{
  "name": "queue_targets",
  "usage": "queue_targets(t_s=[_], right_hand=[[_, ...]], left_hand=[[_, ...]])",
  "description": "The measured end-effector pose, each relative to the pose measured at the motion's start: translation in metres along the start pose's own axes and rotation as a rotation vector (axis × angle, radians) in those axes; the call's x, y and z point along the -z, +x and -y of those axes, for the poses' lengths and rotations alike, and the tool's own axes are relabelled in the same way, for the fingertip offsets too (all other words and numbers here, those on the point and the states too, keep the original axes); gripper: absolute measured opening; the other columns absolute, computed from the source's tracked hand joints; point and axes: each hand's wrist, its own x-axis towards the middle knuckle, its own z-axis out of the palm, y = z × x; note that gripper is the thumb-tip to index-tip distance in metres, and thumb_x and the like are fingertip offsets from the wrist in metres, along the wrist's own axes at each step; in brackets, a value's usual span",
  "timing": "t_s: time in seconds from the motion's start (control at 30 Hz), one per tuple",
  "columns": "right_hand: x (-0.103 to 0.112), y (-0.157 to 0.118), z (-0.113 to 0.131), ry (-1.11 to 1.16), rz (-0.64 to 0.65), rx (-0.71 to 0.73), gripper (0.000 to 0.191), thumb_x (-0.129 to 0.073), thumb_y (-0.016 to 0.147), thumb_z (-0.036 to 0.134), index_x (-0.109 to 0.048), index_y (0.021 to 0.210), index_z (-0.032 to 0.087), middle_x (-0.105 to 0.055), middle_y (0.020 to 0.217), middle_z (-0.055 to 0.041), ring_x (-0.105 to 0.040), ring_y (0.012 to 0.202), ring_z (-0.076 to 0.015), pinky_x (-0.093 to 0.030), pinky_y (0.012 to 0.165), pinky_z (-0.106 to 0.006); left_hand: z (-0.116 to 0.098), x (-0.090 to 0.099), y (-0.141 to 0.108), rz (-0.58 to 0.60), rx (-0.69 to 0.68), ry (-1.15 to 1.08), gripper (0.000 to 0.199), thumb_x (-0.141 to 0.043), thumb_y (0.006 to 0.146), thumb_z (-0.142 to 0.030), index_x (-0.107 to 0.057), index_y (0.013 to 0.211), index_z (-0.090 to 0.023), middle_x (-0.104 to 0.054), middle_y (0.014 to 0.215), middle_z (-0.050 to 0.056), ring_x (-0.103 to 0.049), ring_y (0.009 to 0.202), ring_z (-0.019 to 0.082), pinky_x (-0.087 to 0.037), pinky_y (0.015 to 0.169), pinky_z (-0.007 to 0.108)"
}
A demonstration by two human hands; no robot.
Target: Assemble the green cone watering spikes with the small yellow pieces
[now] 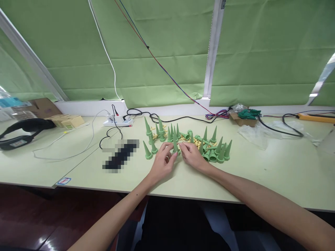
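Note:
Many green plastic cones stand or lie on the pale table, with small yellow pieces heaped among them. My left hand (163,161) curls around a green cone (175,143) that stands upright, its thumb and fingers on either side of the cone. Right beside it, my right hand (192,155) is closed in a pinch near the same cone; whatever its fingertips hold is too small to make out. Several cones (148,150) stand to the left of my hands. More cones (222,153) stand and lie to the right, around the yellow pieces (195,142).
A power strip (119,121) with cables sits at the back. To the left are a dark pixelated object (120,156), a black headset (21,134) and yellow boxes (68,121). At the back right, a cardboard box (243,119) holds green material beside clear plastic bags (253,136).

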Motion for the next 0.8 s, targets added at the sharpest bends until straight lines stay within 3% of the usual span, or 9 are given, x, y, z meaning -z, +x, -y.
queue_targets(t_s=[0.17,0.23,0.33,0.43,0.53,0.8], right_hand=[[-0.001,-0.001,0.002,-0.021,-0.073,0.016,0.047,-0.037,0.095,0.059,-0.041,0.065,0.023,-0.039,0.054,0.0028,-0.040,0.051,-0.0134,-0.033,0.049,-0.027],[0.000,-0.001,0.003,-0.032,-0.096,0.025,0.047,-0.036,0.095,0.060,-0.040,0.066,0.023,-0.040,0.056,0.0022,-0.040,0.052,-0.0136,-0.033,0.049,-0.027],[0.001,-0.001,0.003,-0.037,-0.115,0.031,0.046,-0.036,0.095,0.060,-0.040,0.068,0.023,-0.042,0.059,0.0022,-0.040,0.053,-0.0132,-0.033,0.050,-0.026],[0.001,-0.003,0.005,-0.035,-0.085,0.043,0.044,-0.036,0.096,0.058,-0.042,0.071,0.022,-0.041,0.060,0.0030,-0.039,0.053,-0.0126,-0.033,0.051,-0.026],[0.001,-0.006,0.008,-0.038,-0.006,0.093,0.041,-0.038,0.097,0.054,-0.042,0.072,0.022,-0.041,0.061,0.0038,-0.039,0.054,-0.0120,-0.033,0.054,-0.026],[0.001,-0.006,0.009,-0.041,0.031,0.157,0.038,-0.038,0.099,0.048,-0.041,0.073,0.021,-0.040,0.062,0.0040,-0.038,0.056,-0.0114,-0.031,0.055,-0.025]], left_hand=[[0.000,-0.002,0.002,-0.078,0.016,0.042,0.030,-0.051,0.092,-0.037,-0.056,0.117,-0.022,-0.054,0.113,0.008,-0.050,0.060,0.007,-0.042,0.049,0.020],[0.000,-0.002,0.002,-0.149,0.049,0.032,0.026,-0.054,0.090,-0.039,-0.055,0.110,-0.021,-0.056,0.108,0.006,-0.049,0.057,0.006,-0.041,0.050,0.021],[-0.001,-0.001,0.003,-0.201,0.121,0.017,0.028,-0.049,0.093,-0.044,-0.056,0.088,-0.018,-0.059,0.086,0.002,-0.047,0.054,0.008,-0.038,0.050,0.022],[-0.001,0.002,0.003,-0.163,0.161,0.005,0.048,-0.035,0.097,-0.049,-0.057,0.069,-0.016,-0.055,0.063,0.002,-0.049,0.055,0.012,-0.037,0.052,0.025],[-0.001,0.002,0.003,-0.123,0.178,-0.012,0.058,-0.029,0.097,-0.053,-0.058,0.064,-0.016,-0.051,0.053,0.002,-0.051,0.055,0.015,-0.038,0.055,0.027],[-0.005,0.003,0.004,-0.066,0.151,0.005,0.049,-0.036,0.095,-0.054,-0.053,0.070,-0.016,-0.046,0.053,-0.002,-0.045,0.053,0.013,-0.037,0.055,0.027]])
